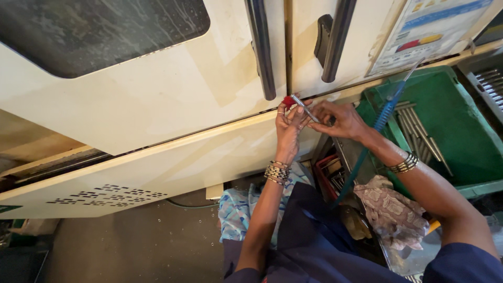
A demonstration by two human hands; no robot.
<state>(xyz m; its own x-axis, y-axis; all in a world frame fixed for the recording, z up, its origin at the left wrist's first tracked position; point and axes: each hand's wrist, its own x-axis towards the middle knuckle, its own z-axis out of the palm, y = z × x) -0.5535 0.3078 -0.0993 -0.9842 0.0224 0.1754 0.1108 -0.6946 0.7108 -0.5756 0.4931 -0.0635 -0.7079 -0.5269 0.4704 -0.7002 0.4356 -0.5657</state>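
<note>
Beside both hands, green crate (461,120) holding metal rods (419,133), red bin (326,175) below

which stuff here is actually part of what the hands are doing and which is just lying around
In hand:
- left hand holding a small red piece
- right hand holding a thin metal rod against it

Lying about:
- green crate with more metal rods
- blue hose
- patterned rag
- red tray of small parts
- cream machine doors

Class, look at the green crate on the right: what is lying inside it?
Inside the green crate lie several long metal rods, side by side near its left wall. The person's right forearm and a patterned cloth cover the near corner, so anything there is hidden.
</note>
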